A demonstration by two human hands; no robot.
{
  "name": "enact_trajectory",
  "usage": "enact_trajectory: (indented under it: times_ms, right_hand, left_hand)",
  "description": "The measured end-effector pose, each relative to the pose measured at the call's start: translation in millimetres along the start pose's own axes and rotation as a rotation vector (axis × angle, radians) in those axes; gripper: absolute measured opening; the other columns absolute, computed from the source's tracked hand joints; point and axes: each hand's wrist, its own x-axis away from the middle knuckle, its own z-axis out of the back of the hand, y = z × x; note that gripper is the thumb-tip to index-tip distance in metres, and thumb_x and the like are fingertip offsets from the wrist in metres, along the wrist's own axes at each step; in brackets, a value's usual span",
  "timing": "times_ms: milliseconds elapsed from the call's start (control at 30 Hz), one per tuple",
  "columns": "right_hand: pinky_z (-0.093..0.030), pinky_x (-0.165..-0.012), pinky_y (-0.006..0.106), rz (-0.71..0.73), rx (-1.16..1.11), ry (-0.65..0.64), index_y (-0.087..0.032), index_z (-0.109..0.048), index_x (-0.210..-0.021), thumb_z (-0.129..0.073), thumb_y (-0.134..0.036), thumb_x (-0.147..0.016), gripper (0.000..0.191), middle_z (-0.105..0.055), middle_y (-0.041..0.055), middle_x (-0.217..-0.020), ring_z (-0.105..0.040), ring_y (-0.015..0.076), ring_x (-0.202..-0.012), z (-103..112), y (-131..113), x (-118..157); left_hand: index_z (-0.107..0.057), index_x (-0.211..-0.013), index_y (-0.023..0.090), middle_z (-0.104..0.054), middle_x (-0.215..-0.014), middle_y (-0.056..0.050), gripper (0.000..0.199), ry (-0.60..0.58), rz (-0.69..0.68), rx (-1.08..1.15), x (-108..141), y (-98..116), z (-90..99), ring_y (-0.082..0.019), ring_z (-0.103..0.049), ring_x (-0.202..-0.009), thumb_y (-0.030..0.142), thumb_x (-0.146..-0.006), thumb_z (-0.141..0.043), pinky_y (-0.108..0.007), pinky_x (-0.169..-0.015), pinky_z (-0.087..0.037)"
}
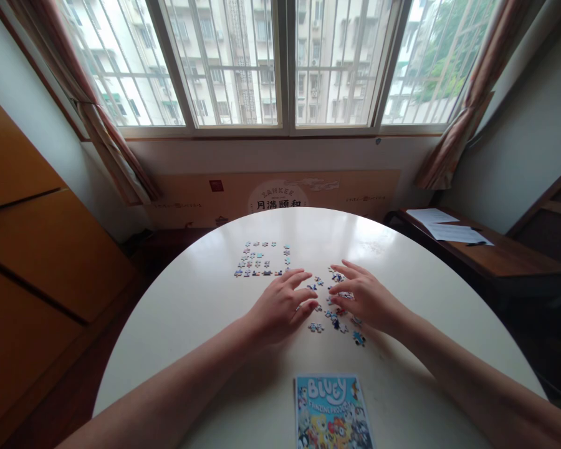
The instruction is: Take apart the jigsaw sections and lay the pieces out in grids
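Note:
Loose jigsaw puzzle pieces (pixel 335 323) lie in a scattered group on the white round table (pixel 177 337). My left hand (pixel 281 307) hovers at the left side of this group, its fingers spread and pointing right. From the other side my right hand (pixel 367 296) reaches over the pieces with fingers apart; some pieces are hidden beneath it. Neither hand visibly grips a piece. Farther left, more puzzle pieces (pixel 255 264) are laid out in spaced rows, with a short column of pieces (pixel 287 254) to their right.
Near the table's front edge lies a picture card (pixel 334 415) printed "Bluey Fanzine Project". To the right stands a brown wooden side table (pixel 486 259) with papers (pixel 455 232) and a dark pen (pixel 477 244). A long printed box (pixel 187 196) rests below the window.

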Motion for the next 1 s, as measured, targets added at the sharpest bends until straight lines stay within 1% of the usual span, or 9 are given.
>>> enact_trajectory:
  times_ms: [267,367,433,567,700,800,867,933,1000]
  right_hand:
    - [-0.034,-0.112,0.058,-0.075,0.017,-0.041,-0.028,-0.080,-0.084,-0.070,-0.023,-0.080,0.012,-0.058,0.0058,-0.141,-0.038,0.0350,-0.142,4,-6,-1]
    - [-0.032,-0.113,0.057,-0.140,0.004,-0.081,-0.024,-0.078,-0.085,-0.070,-0.021,-0.080,0.010,-0.054,0.0095,-0.144,-0.032,0.0358,-0.145,3,-9,-2]
    - [-0.029,-0.113,0.061,-0.161,-0.011,-0.085,-0.022,-0.076,-0.086,-0.070,-0.021,-0.080,0.008,-0.049,0.0110,-0.148,-0.025,0.0373,-0.148,2,-9,-2]
    - [-0.025,-0.112,0.066,-0.127,-0.046,-0.051,-0.020,-0.073,-0.082,-0.069,-0.023,-0.083,0.005,-0.043,0.0109,-0.153,-0.017,0.0384,-0.150,2,-8,0]
    - [-0.029,-0.112,0.065,-0.040,-0.086,0.014,-0.021,-0.071,-0.078,-0.070,-0.023,-0.083,0.005,-0.051,0.0092,-0.147,-0.025,0.0369,-0.148,11,-14,2]
    - [-0.043,-0.106,0.053,0.015,-0.185,0.084,-0.024,-0.071,-0.080,-0.066,-0.022,-0.085,0.007,-0.070,0.0065,-0.122,-0.051,0.0312,-0.132,22,-27,4]
    - [-0.054,-0.091,0.041,0.012,-0.270,0.089,-0.025,-0.072,-0.083,-0.065,-0.021,-0.085,0.008,-0.076,0.0036,-0.100,-0.068,0.0259,-0.106,28,-36,5]
    - [-0.056,-0.074,0.032,0.001,-0.333,0.077,-0.025,-0.072,-0.084,-0.065,-0.022,-0.085,0.008,-0.076,0.0006,-0.087,-0.072,0.0207,-0.082,31,-44,7]
    - [-0.054,-0.066,0.028,-0.007,-0.369,0.064,-0.025,-0.072,-0.084,-0.066,-0.022,-0.084,0.007,-0.075,-0.0014,-0.081,-0.070,0.0177,-0.072,31,-48,7]
  left_hand:
    - [-0.072,-0.107,0.023,-0.060,-0.136,-0.010,0.032,0.009,-0.006,-0.002,-1,2,0.3,-0.029,-0.047,-0.132,0.037,-0.101,-0.045,-0.054,-0.109,-0.040]
    - [-0.073,-0.107,0.022,-0.059,-0.136,-0.011,0.032,0.011,-0.012,-0.012,-1,3,0.5,-0.029,-0.047,-0.132,0.037,-0.100,-0.045,-0.053,-0.109,-0.041]
    - [-0.073,-0.107,0.022,-0.058,-0.137,-0.011,0.032,0.019,-0.016,-0.019,-1,3,0.4,-0.029,-0.047,-0.133,0.037,-0.100,-0.045,-0.053,-0.108,-0.042]
    - [-0.072,-0.108,0.021,-0.058,-0.137,-0.012,0.026,0.065,-0.024,-0.029,-1,5,-0.1,-0.030,-0.049,-0.130,0.033,-0.097,-0.052,-0.053,-0.105,-0.045]
    - [-0.071,-0.105,0.020,-0.067,-0.121,-0.010,0.019,0.139,-0.032,0.008,0,12,0.2,-0.027,-0.059,-0.113,0.027,-0.092,-0.060,-0.048,-0.097,-0.051]
    - [-0.069,-0.102,0.020,-0.072,-0.105,-0.007,0.014,0.192,-0.018,0.094,0,21,1.4,-0.024,-0.064,-0.098,0.026,-0.090,-0.063,-0.042,-0.087,-0.054]
    - [-0.068,-0.097,0.021,-0.072,-0.097,-0.006,0.010,0.235,0.003,0.147,1,27,2.6,-0.022,-0.065,-0.092,0.025,-0.089,-0.066,-0.039,-0.083,-0.054]
    - [-0.066,-0.092,0.020,-0.072,-0.092,-0.005,0.006,0.283,0.033,0.184,1,31,3.9,-0.021,-0.066,-0.087,0.024,-0.088,-0.067,-0.036,-0.078,-0.054]
    - [-0.065,-0.089,0.020,-0.071,-0.089,-0.005,0.005,0.326,0.066,0.203,1,33,5.1,-0.020,-0.066,-0.083,0.023,-0.087,-0.067,-0.034,-0.073,-0.054]
